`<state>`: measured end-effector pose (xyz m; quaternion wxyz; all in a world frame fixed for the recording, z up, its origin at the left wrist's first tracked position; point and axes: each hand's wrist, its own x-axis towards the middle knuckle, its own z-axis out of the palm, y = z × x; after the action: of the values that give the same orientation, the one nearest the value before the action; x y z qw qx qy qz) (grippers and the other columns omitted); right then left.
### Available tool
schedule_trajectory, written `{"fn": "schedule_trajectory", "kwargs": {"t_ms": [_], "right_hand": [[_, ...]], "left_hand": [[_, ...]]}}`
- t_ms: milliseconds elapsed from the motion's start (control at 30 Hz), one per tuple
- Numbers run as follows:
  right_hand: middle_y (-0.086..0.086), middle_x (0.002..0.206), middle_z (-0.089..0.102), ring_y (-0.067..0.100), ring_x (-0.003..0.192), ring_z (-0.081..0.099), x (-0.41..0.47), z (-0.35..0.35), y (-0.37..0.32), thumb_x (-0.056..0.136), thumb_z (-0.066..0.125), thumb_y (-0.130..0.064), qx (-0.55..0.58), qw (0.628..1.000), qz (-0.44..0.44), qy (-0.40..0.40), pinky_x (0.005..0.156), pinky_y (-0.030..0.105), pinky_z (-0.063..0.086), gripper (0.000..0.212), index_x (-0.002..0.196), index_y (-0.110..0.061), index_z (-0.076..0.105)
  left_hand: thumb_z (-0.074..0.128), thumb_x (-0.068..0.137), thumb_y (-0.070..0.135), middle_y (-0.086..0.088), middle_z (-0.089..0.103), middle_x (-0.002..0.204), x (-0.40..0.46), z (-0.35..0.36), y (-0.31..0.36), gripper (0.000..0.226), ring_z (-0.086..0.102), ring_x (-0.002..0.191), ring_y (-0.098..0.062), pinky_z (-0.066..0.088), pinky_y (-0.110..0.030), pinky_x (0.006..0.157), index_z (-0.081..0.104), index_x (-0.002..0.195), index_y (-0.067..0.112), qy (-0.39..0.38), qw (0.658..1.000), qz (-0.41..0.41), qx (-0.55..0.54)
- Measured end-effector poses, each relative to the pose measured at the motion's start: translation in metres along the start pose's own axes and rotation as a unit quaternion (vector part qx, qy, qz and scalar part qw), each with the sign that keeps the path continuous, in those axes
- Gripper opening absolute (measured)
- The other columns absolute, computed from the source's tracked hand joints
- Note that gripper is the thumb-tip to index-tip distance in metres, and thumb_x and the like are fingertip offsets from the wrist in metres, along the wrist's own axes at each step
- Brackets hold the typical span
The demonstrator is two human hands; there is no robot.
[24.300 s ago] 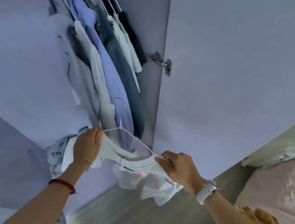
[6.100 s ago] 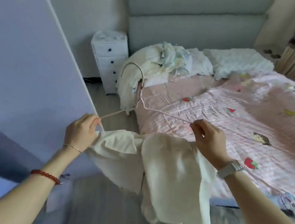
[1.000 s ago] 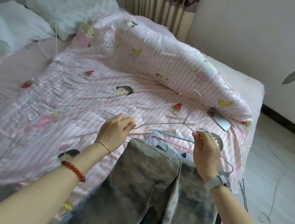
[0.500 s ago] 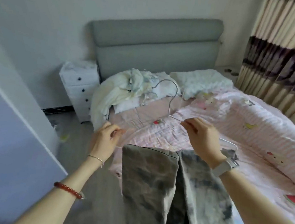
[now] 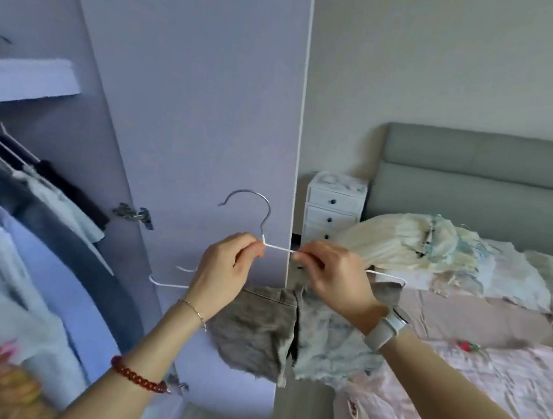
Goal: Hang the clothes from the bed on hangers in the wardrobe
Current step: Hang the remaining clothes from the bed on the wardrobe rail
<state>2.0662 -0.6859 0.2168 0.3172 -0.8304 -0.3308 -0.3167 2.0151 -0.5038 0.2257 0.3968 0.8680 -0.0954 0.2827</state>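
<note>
Both hands hold a white wire hanger with a metal hook pointing up. My left hand pinches the hanger's neck just under the hook. My right hand grips the right arm of the hanger. Grey-washed denim shorts hang folded over the hanger's bar, below my hands. The open wardrobe is at the left, with several shirts on hangers. A pile of pale clothes lies at the head of the bed on the right.
The open wardrobe door stands right behind my hands, its hinge at mid height. A small white drawer unit sits between door and grey headboard. A shelf runs above the hanging rail. Bare floor shows below.
I have turned left from the bed toward the wardrobe. The hanger with the shorts has come up in front of the open door, still held in both hands.
</note>
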Motion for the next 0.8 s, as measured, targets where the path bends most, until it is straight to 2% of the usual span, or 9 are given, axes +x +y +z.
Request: {"fn": "schedule_trajectory", "kwargs": {"t_ms": [100,167,267,333,400,467,533,633,800], "right_hand": [[-0.006,0.068,0.067,0.013,0.061,0.060,0.009,0.013,-0.009,0.085,0.044,-0.046,0.007,0.998,-0.053,-0.027,0.052,0.025,0.045,0.037,0.073,-0.019,0.067],[-0.005,0.058,0.063,0.018,0.052,0.060,0.013,0.020,-0.014,0.086,0.042,-0.043,-0.024,0.995,-0.091,-0.043,0.045,0.022,0.041,0.036,0.070,-0.019,0.064],[-0.003,0.050,0.059,0.023,0.045,0.058,0.020,0.029,-0.027,0.087,0.038,-0.037,-0.095,0.986,-0.122,-0.058,0.040,0.019,0.028,0.033,0.068,-0.019,0.059],[-0.003,0.047,0.056,0.024,0.041,0.055,0.026,0.037,-0.040,0.087,0.035,-0.036,-0.106,0.984,-0.127,-0.074,0.040,0.019,0.024,0.034,0.068,-0.017,0.056],[-0.002,0.049,0.056,0.027,0.041,0.055,0.030,0.043,-0.051,0.088,0.031,-0.037,-0.097,0.983,-0.122,-0.099,0.040,0.022,0.027,0.038,0.070,-0.014,0.055],[-0.001,0.061,0.062,0.030,0.055,0.060,0.029,0.052,-0.059,0.092,0.027,-0.039,-0.089,0.980,-0.110,-0.141,0.048,0.027,0.035,0.043,0.078,-0.013,0.058],[-0.009,0.068,0.059,0.027,0.073,0.061,0.024,0.066,-0.064,0.098,0.029,-0.037,-0.035,0.968,-0.091,-0.232,0.062,0.031,0.038,0.039,0.087,-0.015,0.059],[-0.017,0.052,0.046,0.009,0.058,0.049,0.008,0.088,-0.094,0.097,0.036,-0.035,0.130,0.938,-0.056,-0.317,0.065,0.027,0.035,0.031,0.083,-0.019,0.058],[-0.018,0.064,0.048,0.000,0.058,0.048,0.007,0.130,-0.168,0.095,0.043,-0.015,0.267,0.866,-0.104,-0.410,0.063,0.020,0.039,0.015,0.096,-0.018,0.058]], "left_hand": [[0.052,0.091,0.003,0.017,0.051,0.050,-0.012,-0.027,-0.002,0.021,0.045,0.049,0.006,0.031,-0.009,0.053,0.061,0.072,0.006,0.022,0.999,-0.034,0.011],[0.051,0.092,0.008,0.017,0.051,0.049,-0.017,-0.040,-0.003,0.026,0.041,0.046,-0.002,0.029,-0.013,0.049,0.058,0.069,0.017,0.028,0.998,-0.063,0.012],[0.051,0.092,0.011,0.005,0.048,0.051,-0.023,-0.058,-0.010,0.030,0.036,0.045,-0.009,0.026,-0.019,0.047,0.054,0.067,0.025,0.055,0.995,-0.085,0.026],[0.051,0.092,0.012,-0.008,0.057,0.060,-0.026,-0.070,-0.013,0.029,0.040,0.049,-0.015,0.032,-0.027,0.051,0.055,0.068,0.027,0.072,0.992,-0.099,0.041],[0.052,0.092,0.013,-0.007,0.063,0.068,-0.031,-0.085,-0.015,0.022,0.048,0.055,-0.018,0.038,-0.027,0.056,0.060,0.073,0.022,0.092,0.988,-0.104,0.070],[0.053,0.092,0.013,0.003,0.066,0.075,-0.040,-0.101,-0.021,0.017,0.054,0.062,-0.014,0.039,-0.016,0.059,0.066,0.081,0.010,0.116,0.982,-0.107,0.106],[0.054,0.091,0.014,0.002,0.066,0.079,-0.051,-0.121,-0.028,0.017,0.054,0.063,-0.010,0.039,-0.014,0.061,0.067,0.084,0.006,0.136,0.974,-0.124,0.135],[0.056,0.090,0.011,0.002,0.066,0.081,-0.071,-0.153,-0.040,0.014,0.059,0.075,-0.012,0.043,-0.019,0.068,0.068,0.084,0.005,0.137,0.970,-0.137,0.147],[0.059,0.087,0.006,0.007,0.061,0.076,-0.115,-0.228,-0.069,0.012,0.055,0.073,0.004,0.041,-0.010,0.069,0.064,0.078,0.013,0.172,0.960,-0.172,0.140]]}}
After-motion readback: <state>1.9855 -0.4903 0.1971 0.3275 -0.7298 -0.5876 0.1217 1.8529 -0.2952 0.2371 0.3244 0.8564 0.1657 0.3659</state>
